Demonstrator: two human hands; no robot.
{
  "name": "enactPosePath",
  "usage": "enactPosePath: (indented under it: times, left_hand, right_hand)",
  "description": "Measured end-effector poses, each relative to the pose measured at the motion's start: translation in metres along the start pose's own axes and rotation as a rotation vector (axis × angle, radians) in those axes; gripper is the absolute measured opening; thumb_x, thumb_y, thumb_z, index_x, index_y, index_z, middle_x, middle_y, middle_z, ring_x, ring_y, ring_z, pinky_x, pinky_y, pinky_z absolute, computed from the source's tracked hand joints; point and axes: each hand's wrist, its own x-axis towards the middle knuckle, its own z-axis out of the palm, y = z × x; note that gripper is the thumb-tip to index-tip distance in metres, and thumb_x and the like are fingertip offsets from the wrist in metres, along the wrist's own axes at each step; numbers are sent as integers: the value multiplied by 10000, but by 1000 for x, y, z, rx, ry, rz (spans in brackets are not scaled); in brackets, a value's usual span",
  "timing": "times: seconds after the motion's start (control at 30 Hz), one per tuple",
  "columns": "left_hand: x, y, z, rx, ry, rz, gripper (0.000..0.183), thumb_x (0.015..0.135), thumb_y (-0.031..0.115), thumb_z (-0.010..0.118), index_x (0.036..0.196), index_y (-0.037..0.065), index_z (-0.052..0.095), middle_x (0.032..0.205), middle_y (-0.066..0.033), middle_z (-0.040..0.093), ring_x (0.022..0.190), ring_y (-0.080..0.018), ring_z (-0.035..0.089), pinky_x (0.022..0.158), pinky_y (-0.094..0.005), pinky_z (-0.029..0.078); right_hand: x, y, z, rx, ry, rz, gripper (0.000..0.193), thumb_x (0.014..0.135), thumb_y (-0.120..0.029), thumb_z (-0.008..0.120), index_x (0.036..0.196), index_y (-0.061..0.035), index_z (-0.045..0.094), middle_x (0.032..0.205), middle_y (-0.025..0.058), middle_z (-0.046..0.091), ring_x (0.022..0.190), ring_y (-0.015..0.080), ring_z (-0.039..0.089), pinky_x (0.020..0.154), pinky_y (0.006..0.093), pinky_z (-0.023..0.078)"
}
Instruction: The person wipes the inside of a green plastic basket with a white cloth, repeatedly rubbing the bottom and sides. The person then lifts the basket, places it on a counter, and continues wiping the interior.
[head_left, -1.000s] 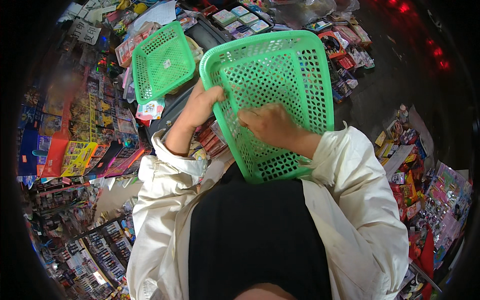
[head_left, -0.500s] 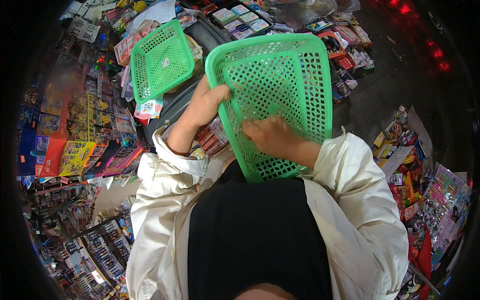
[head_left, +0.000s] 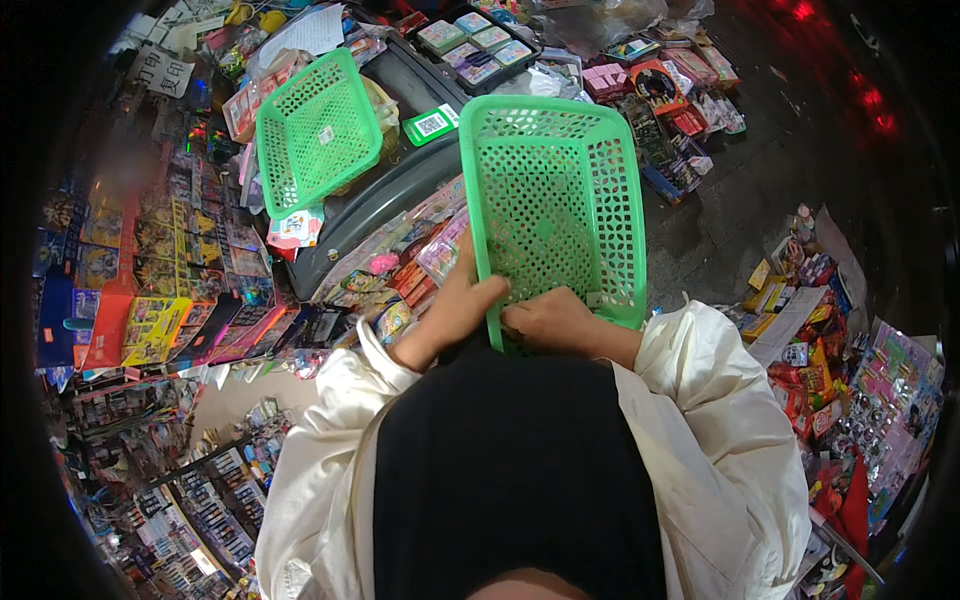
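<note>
A green perforated plastic basket is tilted in front of my chest, its open side toward me. My left hand grips its left rim near the lower corner, the thumb over the edge. Inside the basket, my right hand is curled closed by the lower left wall. Its fingertips are hidden, so I cannot make out whether anything is in them. No loose goods show inside the basket.
A second green basket rests at the upper left near a dark grey bin-like edge. Beyond are a green code card and a black tray of small boxes. Packaged goods crowd the right; card displays line the left.
The held basket has come down and turned more upright. My left hand has slid down with the rim, and my right hand has moved lower inside, toward the near left corner.
</note>
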Motion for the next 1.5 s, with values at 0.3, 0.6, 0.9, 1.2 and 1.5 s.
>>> enactPosePath:
  times: [0.3,0.6,0.9,1.2,1.5]
  left_hand:
    - [13,33,-17,-185,125,115,602,749,24,513,1350,2,491,1109,-44,590,999,-129,529,881,-283,440]
    - [29,66,-25,-509,229,68,422,830,56,554,1248,5,570,1016,-29,644,904,-120,565,836,-271,454]
    - [32,81,-35,-306,231,237,328,956,254,626,1190,26,604,1015,-8,626,921,-86,553,839,-263,453]
    - [29,82,-28,-543,261,167,356,981,284,595,1229,29,587,1060,-33,649,942,-112,599,850,-282,479]
    - [30,68,-33,-529,313,160,330,973,261,612,1207,28,606,1051,-35,659,907,-115,607,818,-279,490]
  right_hand:
    - [57,8,-26,-97,591,54,59,822,-125,595,824,-104,540,695,94,579,654,294,622,558,424,486]
    - [89,3,-67,-197,496,-23,63,806,-118,581,856,-84,562,664,111,579,639,306,632,553,436,515]
    - [106,18,-65,-203,683,1,46,783,-112,606,795,-83,573,659,78,589,610,264,634,512,390,497]
    - [127,14,-105,-410,730,-50,97,742,-113,630,777,-95,541,659,52,593,633,243,649,494,352,518]
    - [102,4,-69,-87,36,20,74,731,-83,656,780,-51,610,734,119,682,730,312,693,610,448,538]
